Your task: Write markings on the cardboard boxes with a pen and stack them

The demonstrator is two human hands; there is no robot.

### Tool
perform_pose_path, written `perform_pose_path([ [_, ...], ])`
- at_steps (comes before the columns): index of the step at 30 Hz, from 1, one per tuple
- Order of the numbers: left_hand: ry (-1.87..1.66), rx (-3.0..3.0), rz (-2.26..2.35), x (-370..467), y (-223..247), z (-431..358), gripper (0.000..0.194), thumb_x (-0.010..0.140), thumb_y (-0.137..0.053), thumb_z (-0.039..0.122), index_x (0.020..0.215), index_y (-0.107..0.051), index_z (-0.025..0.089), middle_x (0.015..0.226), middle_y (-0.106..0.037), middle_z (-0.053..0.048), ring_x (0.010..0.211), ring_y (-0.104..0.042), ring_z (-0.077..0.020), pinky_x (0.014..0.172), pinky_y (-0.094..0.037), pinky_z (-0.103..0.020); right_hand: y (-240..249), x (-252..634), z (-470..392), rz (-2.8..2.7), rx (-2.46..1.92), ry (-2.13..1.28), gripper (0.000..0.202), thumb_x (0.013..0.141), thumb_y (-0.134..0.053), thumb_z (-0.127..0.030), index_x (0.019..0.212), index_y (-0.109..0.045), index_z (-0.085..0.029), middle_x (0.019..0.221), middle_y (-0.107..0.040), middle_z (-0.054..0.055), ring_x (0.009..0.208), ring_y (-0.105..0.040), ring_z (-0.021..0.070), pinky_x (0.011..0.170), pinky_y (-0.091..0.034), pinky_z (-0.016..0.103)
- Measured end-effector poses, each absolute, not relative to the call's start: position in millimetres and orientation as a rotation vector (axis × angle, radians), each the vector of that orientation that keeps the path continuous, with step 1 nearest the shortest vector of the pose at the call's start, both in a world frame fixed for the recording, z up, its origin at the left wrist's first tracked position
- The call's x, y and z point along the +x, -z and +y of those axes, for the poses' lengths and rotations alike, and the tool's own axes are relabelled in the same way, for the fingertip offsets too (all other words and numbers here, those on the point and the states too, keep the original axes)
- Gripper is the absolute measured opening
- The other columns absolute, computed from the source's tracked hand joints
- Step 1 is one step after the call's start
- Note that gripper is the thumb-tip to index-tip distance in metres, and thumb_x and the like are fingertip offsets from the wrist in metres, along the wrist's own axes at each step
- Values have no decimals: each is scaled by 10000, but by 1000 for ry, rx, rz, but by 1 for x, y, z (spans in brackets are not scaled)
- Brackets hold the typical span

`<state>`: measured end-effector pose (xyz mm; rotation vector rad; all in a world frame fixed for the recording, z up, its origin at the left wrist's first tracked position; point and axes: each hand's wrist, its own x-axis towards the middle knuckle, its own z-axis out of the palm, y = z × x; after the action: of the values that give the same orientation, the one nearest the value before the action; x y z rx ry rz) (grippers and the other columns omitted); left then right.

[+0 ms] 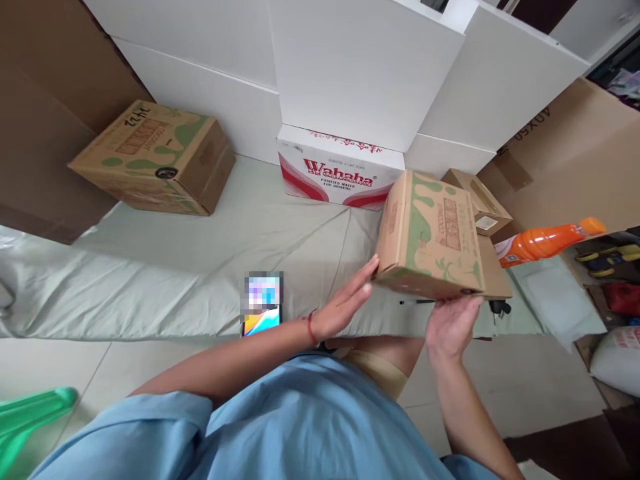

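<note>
Both bare hands were at one carton, the coconut box (440, 237), at the right-hand part of the bench (240, 247), which was draped in creased pale green cloth. Box sat tilted, green-printed face turned up toward the wearer.

Left hand (343, 310): fingers straight and close together, not curled round anything, tips touching the box's near left corner. Red cord (311, 328) at the wrist. Right hand (453, 330): palm turned up, fingers holding the near lower edge from beneath; the box hid part of their grip.

Behind and left of the held box, a white-and-red Wahaha carton (343, 167) stood against white panels (360, 67). Behind the held box on the right, a smaller brown box (480, 200) with a white label. Just right of the held box, an orange bottle (543, 245) with an orange cap, seen at a slant.

Well apart at the left, a second coconut box (155, 157), marked by hand in black, lay beside a large brown cardboard piece (50, 133). Another large cardboard sheet (580, 153) stood at the far right.

Near edge of the bench: a lit phone (263, 310), its upper screen pixelated, left of the left hand. A thin black item (417, 302), kind unclear, lay between the hands, partly covered. Lower left, over the tiled floor (85, 363), part of a green object (37, 417).
</note>
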<state>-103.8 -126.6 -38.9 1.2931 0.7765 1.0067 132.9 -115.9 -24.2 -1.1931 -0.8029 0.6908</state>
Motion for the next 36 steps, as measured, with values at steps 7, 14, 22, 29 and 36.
perform_pose_path([
  [7,-1128,1108,864,-168,70,-212,606,1100,-494,599,1670,-458,396,1816,-322,-20,1661,-359,-346,1355,-344,-590,48,65,-179,-1050,-1101,-789,750,1106,-182,-653,1641,-481,-221,1598,-590,160,1534,-526,291,1260,-409,584],
  [14,-970,1255,1269,-214,53,-191,709,1014,-581,702,1581,-595,276,1708,-512,-97,1627,-424,-357,1342,-367,-579,78,40,-161,-999,-1145,-1125,773,1063,-285,-759,1575,-566,-253,1582,-621,128,1490,-569,258,1293,-370,542],
  [22,-1190,1370,2000,-255,85,-241,651,1062,-477,645,1497,-542,165,1324,-718,-180,1089,-733,-289,941,-633,-480,88,52,-174,-727,-1208,-1147,671,997,-480,-806,1246,-751,-245,1373,-715,98,1351,-625,253,1170,-461,477],
  [29,-817,1705,2427,-246,116,-293,869,1014,-507,719,1611,-406,95,1229,-689,-230,1066,-702,-392,866,-588,-538,98,51,-187,-715,-1271,-956,571,987,-568,-747,1086,-711,-204,1082,-689,69,1018,-666,207,850,-558,361],
  [36,-988,1240,2275,-228,125,-283,814,1034,-518,652,1645,-351,141,1256,-653,-191,1093,-696,-321,936,-601,-506,91,42,-211,-1543,-1320,-1003,404,1101,-527,-528,974,-723,-199,718,-642,-7,651,-598,149,636,-495,284],
])
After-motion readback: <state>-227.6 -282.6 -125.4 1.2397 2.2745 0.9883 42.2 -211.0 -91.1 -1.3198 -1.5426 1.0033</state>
